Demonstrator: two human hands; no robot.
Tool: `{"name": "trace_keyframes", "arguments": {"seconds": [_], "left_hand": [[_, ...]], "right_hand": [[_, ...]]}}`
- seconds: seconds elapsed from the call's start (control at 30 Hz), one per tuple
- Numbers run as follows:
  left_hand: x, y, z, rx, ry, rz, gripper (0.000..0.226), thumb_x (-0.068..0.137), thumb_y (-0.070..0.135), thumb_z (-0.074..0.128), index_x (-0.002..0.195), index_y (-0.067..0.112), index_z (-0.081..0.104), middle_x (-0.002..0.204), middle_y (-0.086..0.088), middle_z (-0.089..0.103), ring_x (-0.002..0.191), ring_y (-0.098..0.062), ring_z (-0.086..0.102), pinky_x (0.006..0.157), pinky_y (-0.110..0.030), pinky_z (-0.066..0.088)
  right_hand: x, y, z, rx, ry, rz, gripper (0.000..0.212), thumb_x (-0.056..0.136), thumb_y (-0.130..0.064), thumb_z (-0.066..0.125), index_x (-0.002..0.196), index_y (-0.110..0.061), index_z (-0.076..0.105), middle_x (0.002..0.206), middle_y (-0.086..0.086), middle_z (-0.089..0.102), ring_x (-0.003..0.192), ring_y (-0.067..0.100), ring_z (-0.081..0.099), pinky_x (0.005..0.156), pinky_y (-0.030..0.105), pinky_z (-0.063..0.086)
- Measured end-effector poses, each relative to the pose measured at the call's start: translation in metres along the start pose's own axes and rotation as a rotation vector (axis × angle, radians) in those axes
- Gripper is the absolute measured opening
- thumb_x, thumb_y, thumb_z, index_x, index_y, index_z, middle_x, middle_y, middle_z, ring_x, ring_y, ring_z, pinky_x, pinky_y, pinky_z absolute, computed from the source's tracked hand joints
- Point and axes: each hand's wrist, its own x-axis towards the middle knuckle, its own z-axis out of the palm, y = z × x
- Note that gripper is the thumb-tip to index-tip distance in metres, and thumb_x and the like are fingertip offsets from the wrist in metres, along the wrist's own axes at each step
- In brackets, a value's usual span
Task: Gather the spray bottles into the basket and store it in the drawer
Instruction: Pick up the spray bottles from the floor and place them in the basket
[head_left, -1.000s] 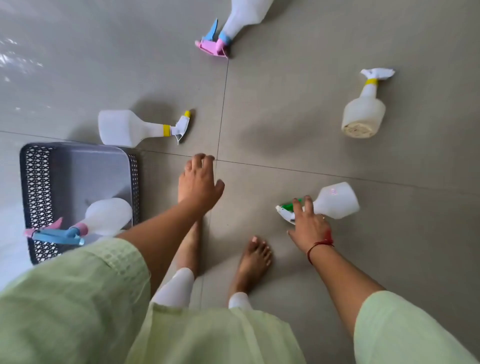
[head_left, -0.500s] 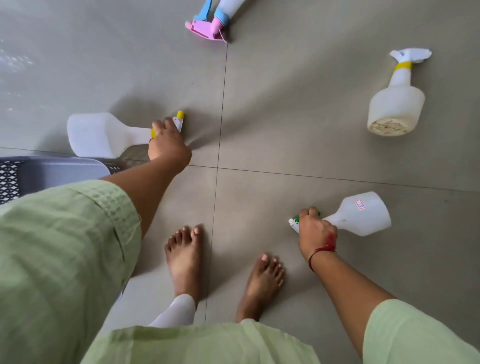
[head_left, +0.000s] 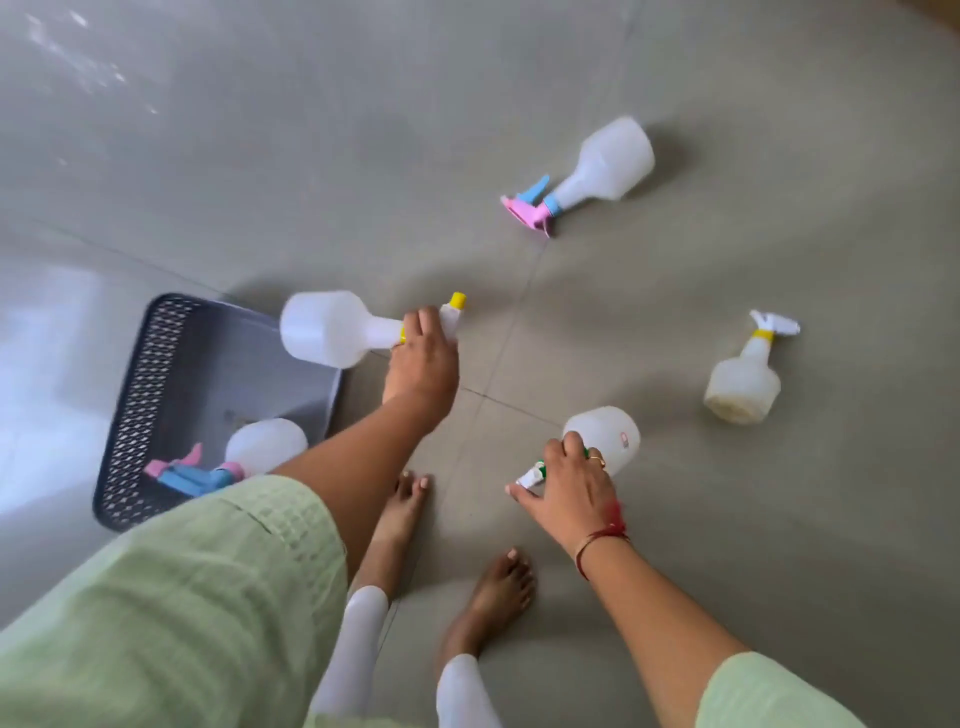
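Observation:
My left hand (head_left: 423, 364) grips the neck of a white spray bottle with a yellow nozzle (head_left: 327, 328), held lifted over the far right corner of the dark perforated basket (head_left: 140, 384). My right hand (head_left: 569, 486) holds a white spray bottle with a green and white head (head_left: 610, 434) above the floor. One bottle with a pink and blue trigger (head_left: 260, 449) lies inside the basket. On the floor lie another pink and blue bottle (head_left: 597, 174) at the back and a yellow-collared bottle (head_left: 743, 382) at the right.
The floor is grey tile with grout lines (head_left: 514, 322) crossing near the middle. My bare feet (head_left: 493, 597) stand just below my hands. My green sleeve (head_left: 171, 597) covers the near corner of the basket.
My left hand has lifted the yellow-nozzle bottle off the floor and carried it over the basket's corner. My right hand has raised the green-headed bottle. The view has swung, bringing the basket back in.

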Motion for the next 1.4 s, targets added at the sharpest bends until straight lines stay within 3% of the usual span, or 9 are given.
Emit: {"name": "trace_keyframes", "arguments": {"seconds": [0.13,0.23,0.37,0.53,0.73,0.87,1.0,1.27,1.4], "left_hand": [[-0.013,-0.013,-0.066,-0.225,0.150,-0.048,0.025,0.100,0.016,0.038,0.120,0.001,0.043,0.105,-0.008,0.037,0.093,-0.032,0.049,0.075,-0.043,0.046],[-0.021,-0.042,-0.109,-0.242,0.194,-0.097,0.030,0.102,0.022,0.032,0.115,-0.002,0.044,0.110,-0.021,0.044,0.090,-0.039,0.052,0.060,-0.038,0.029],[-0.038,-0.093,-0.157,-0.494,0.348,-0.285,0.032,0.101,0.029,0.038,0.108,-0.002,0.040,0.109,-0.026,0.051,0.093,-0.046,0.054,0.067,-0.037,0.028],[-0.056,-0.152,-0.204,-0.633,0.453,-0.395,0.021,0.100,0.024,0.038,0.102,0.003,0.042,0.093,-0.014,0.043,0.084,-0.037,0.047,0.067,-0.040,0.032],[-0.066,-0.220,-0.214,-0.706,0.510,-0.534,0.019,0.098,0.029,0.038,0.099,0.009,0.038,0.091,-0.008,0.043,0.078,-0.027,0.039,0.069,-0.035,0.029],[-0.077,-0.253,-0.188,-0.742,0.458,-0.560,0.016,0.096,0.024,0.039,0.099,0.008,0.040,0.089,-0.007,0.045,0.079,-0.027,0.041,0.069,-0.035,0.032],[-0.073,-0.269,-0.164,-0.845,0.411,-0.558,0.016,0.097,0.023,0.039,0.101,0.008,0.042,0.100,-0.018,0.052,0.087,-0.039,0.060,0.079,-0.046,0.050],[-0.041,-0.278,-0.136,-0.913,0.302,-0.571,0.031,0.095,0.022,0.038,0.117,0.001,0.045,0.118,-0.024,0.050,0.097,-0.046,0.060,0.087,-0.055,0.051],[-0.024,-0.275,-0.125,-0.894,0.273,-0.548,0.031,0.091,0.025,0.037,0.108,0.001,0.046,0.109,-0.025,0.055,0.092,-0.044,0.062,0.083,-0.057,0.052]], "right_hand": [[0.006,-0.064,-0.071,0.078,0.081,-0.158,0.043,0.074,-0.043,0.065,0.099,-0.011,0.051,0.109,0.008,0.042,0.084,0.036,0.060,0.066,0.035,0.047],[0.008,-0.115,-0.111,0.144,0.113,-0.320,0.035,0.069,-0.028,0.068,0.091,-0.011,0.048,0.115,0.009,0.041,0.073,0.039,0.058,0.060,0.031,0.041],[0.000,-0.183,-0.139,0.161,0.021,-0.530,0.037,0.067,-0.021,0.069,0.091,-0.019,0.041,0.136,0.006,0.034,0.080,0.035,0.058,0.067,0.028,0.043],[-0.019,-0.249,-0.137,0.108,-0.177,-0.679,0.037,0.067,-0.012,0.064,0.094,-0.024,0.042,0.131,0.000,0.033,0.086,0.037,0.058,0.067,0.030,0.043],[-0.011,-0.300,-0.112,0.062,-0.316,-0.595,0.044,0.075,-0.008,0.057,0.115,-0.025,0.052,0.131,0.006,0.038,0.103,0.034,0.058,0.084,0.032,0.047],[0.014,-0.320,-0.099,-0.040,-0.292,-0.575,0.053,0.075,-0.012,0.056,0.125,-0.030,0.051,0.127,0.008,0.040,0.106,0.035,0.057,0.093,0.035,0.047],[0.041,-0.335,-0.089,-0.056,-0.299,-0.517,0.059,0.077,-0.013,0.058,0.133,-0.030,0.048,0.129,0.009,0.041,0.116,0.034,0.053,0.100,0.035,0.042],[0.075,-0.341,-0.062,-0.150,-0.319,-0.540,0.054,0.081,-0.017,0.058,0.133,-0.020,0.043,0.135,0.014,0.042,0.116,0.040,0.053,0.097,0.039,0.044],[0.082,-0.337,-0.053,-0.151,-0.310,-0.557,0.052,0.082,-0.018,0.059,0.132,-0.017,0.043,0.132,0.014,0.044,0.115,0.041,0.052,0.095,0.042,0.044]]}}
